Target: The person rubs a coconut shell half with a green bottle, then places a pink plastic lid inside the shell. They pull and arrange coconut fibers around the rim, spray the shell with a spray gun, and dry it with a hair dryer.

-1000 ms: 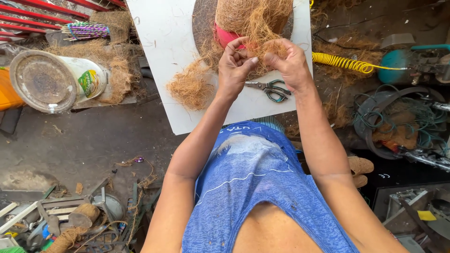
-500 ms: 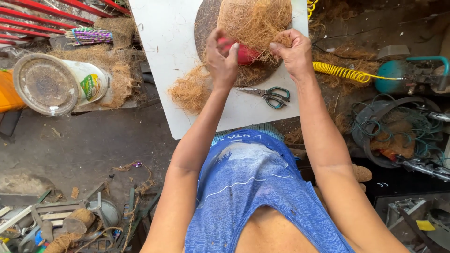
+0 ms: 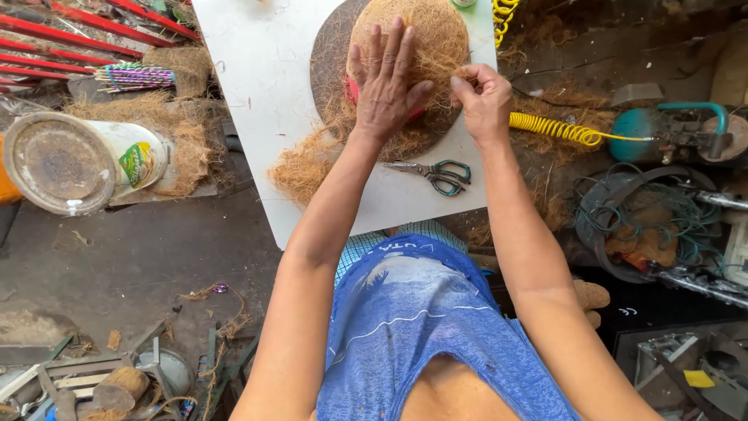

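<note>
Since half a second ago the left hand [image 3: 387,87] has opened out: before, it was curled near a red object at the fibre mound's edge; now it lies flat, fingers spread, palm down on the coconut-fibre mound [image 3: 421,39]. The right hand [image 3: 483,97] has shifted little and stays at the mound's right edge.

Head view: left hand fully open, holding nothing, pressing on the fibre. Right hand nearly closed, thumb and fingertips pinched on a few strands at the mound's side. The mound sits on a dark round disc [image 3: 327,62] at the far end of the white table [image 3: 257,93]. A red object [image 3: 351,90] shows only as a sliver under the left palm; its kind cannot be told. Loose fibre [image 3: 300,168] trails off the disc toward the table's left edge. Scissors [image 3: 436,173] lie untouched on the table, near the right wrist.

Judgement: the flattened palm looks like steadying or compacting the mound while the right hand works strands at the edge.

Off the table: white bucket [image 3: 86,160] on its side to the left, yellow coiled hose [image 3: 553,129] to the right.
</note>
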